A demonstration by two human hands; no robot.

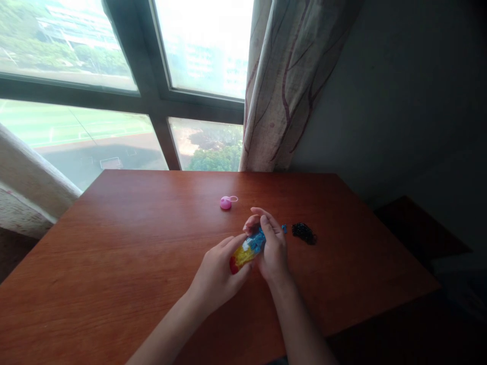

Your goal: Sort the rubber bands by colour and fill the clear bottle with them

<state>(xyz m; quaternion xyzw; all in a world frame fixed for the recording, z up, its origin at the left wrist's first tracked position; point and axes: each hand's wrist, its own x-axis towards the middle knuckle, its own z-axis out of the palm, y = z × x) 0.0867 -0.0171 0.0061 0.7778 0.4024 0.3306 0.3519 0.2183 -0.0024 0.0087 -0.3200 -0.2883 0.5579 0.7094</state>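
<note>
Above one table [114, 284], left hand [216, 274] and right hand [272, 251] fingers grip one colourful toy [247, 249]

Reddish-brown rectangular wooden table [114, 243] stood against the window wall. On it, toward the far side: one small pink rounded plastic piece with a thin loop [225, 204], lying alone. To the right of centre: a small heap of black beads or links [303, 233], well apart from the pink piece; its make-up was too small to tell. Behind the table: large dark-framed glass window [205, 45], daylight, greenery and buildings outside. Cream fabric curtain with maroon branch pattern [289, 76] hung at the window's right edge, beside a plain grey wall [399, 91].
</note>
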